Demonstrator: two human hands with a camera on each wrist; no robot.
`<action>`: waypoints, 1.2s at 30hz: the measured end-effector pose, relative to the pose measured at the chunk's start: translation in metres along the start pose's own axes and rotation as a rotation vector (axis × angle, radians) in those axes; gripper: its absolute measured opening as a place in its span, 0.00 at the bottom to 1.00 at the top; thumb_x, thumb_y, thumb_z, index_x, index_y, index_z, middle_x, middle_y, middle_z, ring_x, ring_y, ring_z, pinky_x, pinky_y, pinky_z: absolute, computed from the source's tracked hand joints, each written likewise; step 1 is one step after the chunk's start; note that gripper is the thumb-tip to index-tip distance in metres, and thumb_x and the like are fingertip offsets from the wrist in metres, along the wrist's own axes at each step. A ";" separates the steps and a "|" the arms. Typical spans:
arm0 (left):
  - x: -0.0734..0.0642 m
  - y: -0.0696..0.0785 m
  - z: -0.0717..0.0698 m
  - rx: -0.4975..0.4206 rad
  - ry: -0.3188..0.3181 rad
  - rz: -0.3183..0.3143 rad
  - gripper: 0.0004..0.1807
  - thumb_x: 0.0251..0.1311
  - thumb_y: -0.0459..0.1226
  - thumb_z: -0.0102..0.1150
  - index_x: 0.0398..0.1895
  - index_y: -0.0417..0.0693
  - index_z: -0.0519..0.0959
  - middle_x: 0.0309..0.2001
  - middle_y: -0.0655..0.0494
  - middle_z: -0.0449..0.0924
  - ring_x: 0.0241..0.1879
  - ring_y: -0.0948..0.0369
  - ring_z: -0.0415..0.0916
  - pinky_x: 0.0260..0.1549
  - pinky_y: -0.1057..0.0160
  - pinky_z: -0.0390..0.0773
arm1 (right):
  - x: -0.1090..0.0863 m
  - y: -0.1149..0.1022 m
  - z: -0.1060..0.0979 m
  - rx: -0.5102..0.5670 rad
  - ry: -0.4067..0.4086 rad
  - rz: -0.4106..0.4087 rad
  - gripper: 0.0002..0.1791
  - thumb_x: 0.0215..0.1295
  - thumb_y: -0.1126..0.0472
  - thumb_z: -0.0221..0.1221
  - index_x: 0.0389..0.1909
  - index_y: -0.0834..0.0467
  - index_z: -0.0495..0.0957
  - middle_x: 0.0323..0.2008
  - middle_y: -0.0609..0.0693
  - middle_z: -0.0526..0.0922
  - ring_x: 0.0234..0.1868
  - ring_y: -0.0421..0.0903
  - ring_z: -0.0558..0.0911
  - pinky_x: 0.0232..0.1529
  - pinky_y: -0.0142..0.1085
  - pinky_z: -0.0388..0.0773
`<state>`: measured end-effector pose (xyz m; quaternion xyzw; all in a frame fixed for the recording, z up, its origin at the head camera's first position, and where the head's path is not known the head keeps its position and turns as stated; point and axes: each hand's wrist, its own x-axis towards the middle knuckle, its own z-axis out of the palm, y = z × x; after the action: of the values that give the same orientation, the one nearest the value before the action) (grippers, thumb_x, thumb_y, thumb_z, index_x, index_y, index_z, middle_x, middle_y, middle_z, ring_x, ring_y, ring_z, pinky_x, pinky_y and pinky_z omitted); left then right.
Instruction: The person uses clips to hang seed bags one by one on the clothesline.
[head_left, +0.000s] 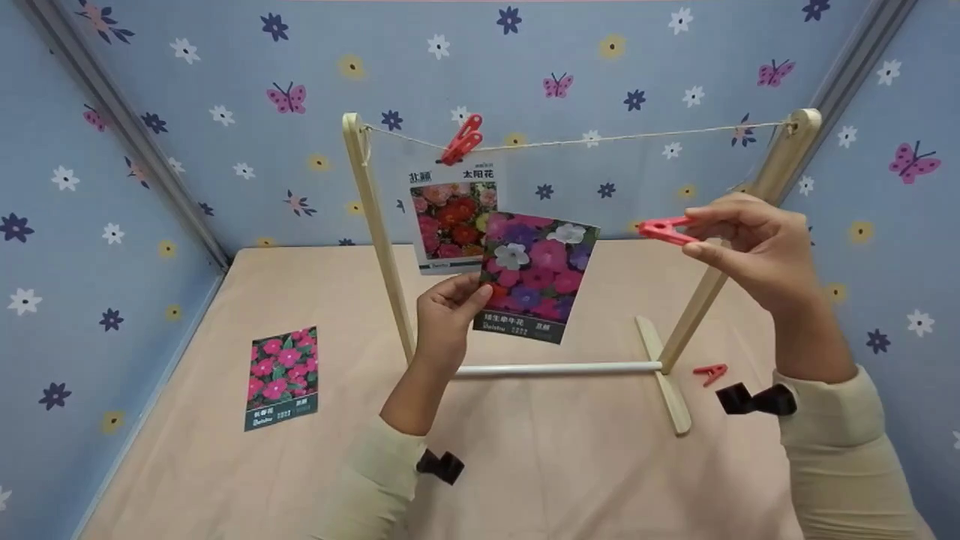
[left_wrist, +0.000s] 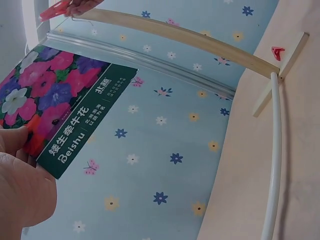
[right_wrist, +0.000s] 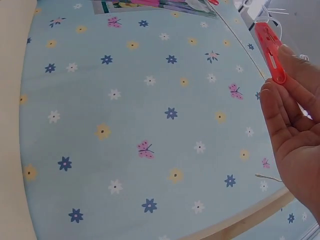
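My left hand [head_left: 446,319] pinches a flower seed packet [head_left: 536,274] by its lower left edge, thumb in front. Pink, purple and white blooms cover its face above a dark green band, which shows large in the left wrist view on the same packet [left_wrist: 60,100]. My right hand [head_left: 765,244] holds a red clothespin [head_left: 664,230] by its handles between thumb and fingers, right of the packet and below the string [head_left: 615,138]. Behind the left hand, a second seed packet [head_left: 454,217] hangs from the string under a red clothespin [head_left: 461,141].
The string runs between two wooden posts [head_left: 382,247] joined low down by a white rod [head_left: 559,369]. Another seed packet [head_left: 282,377] lies on the cloth-covered table [head_left: 525,465] at left. A red clothespin [head_left: 711,373] lies beside the stand's right foot [head_left: 667,390].
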<state>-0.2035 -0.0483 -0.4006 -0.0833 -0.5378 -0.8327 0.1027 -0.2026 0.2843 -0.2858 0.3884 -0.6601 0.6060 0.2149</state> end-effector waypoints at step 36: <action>0.029 0.012 0.058 0.013 0.169 -0.075 0.12 0.58 0.27 0.65 0.45 0.30 0.83 0.37 0.50 0.83 0.38 0.61 0.75 0.43 0.66 0.78 | 0.118 -0.043 0.020 -0.709 -0.235 -0.044 0.05 0.58 0.71 0.66 0.35 0.67 0.86 0.31 0.49 0.82 0.26 0.36 0.74 0.30 0.20 0.73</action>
<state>-0.2266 -0.0029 -0.3593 0.0082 -0.5355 -0.8363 0.1172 -0.2366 0.2370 -0.1731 0.3707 -0.8407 0.2865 0.2717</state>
